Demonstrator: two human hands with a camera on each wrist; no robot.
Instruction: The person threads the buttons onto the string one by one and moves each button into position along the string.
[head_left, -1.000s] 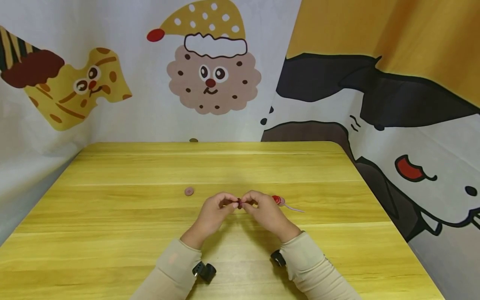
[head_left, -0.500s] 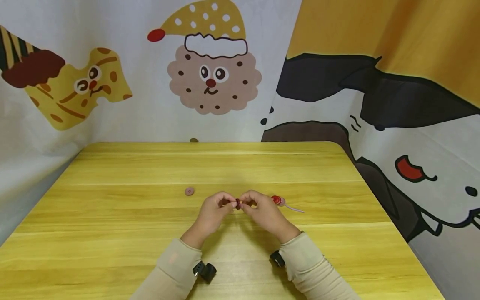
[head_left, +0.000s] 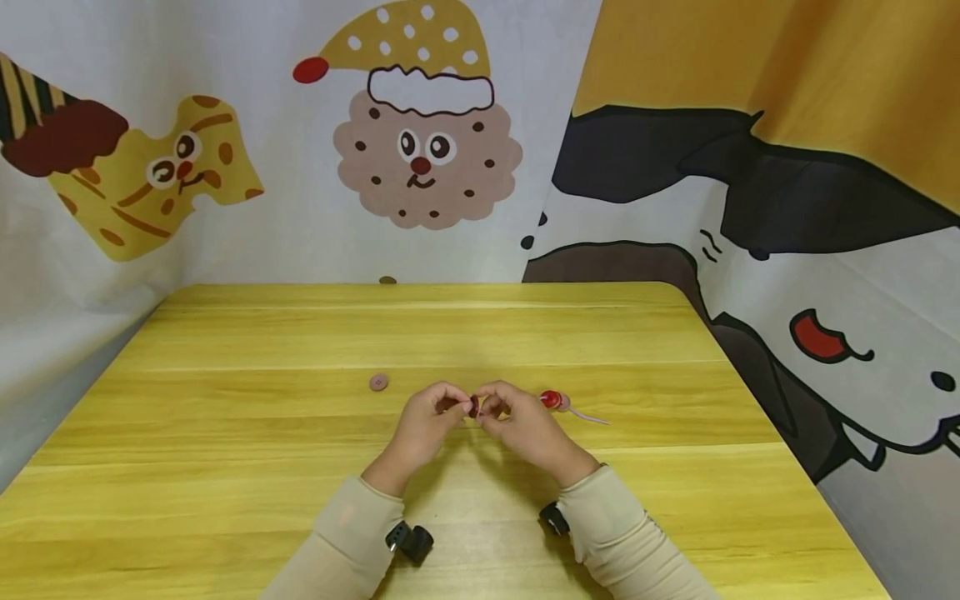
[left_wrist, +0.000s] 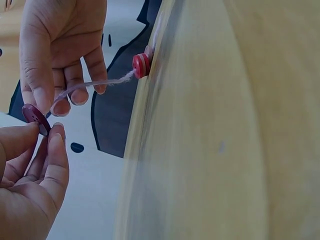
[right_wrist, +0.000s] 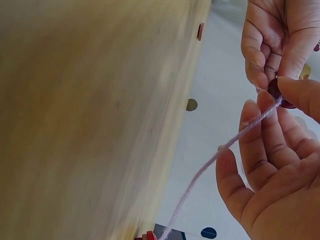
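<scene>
My left hand (head_left: 423,429) pinches a dark red button (left_wrist: 36,119) by its edge, between thumb and fingertips. Close beside it, my right hand (head_left: 531,427) pinches a pale purple strand of yarn (right_wrist: 200,172) between thumb and index finger, right at the button's face. Whether the yarn's tip is inside a hole is hidden by the fingers. From there the yarn runs back to a red button (left_wrist: 140,66) on the table, stacked against a pink button (head_left: 565,402). A yarn tail (head_left: 590,417) extends to the right beyond them.
A loose dusty-pink button (head_left: 378,382) lies on the wooden table (head_left: 262,467), left of the hands. Behind the table hangs a curtain (head_left: 270,67) with cartoon prints. Each wrist carries a small black camera (head_left: 411,543).
Both hands have shifted slightly left with the dark red button. The right fingertips have drawn a little apart from the left ones, and more of the yarn beside the red button shows.
</scene>
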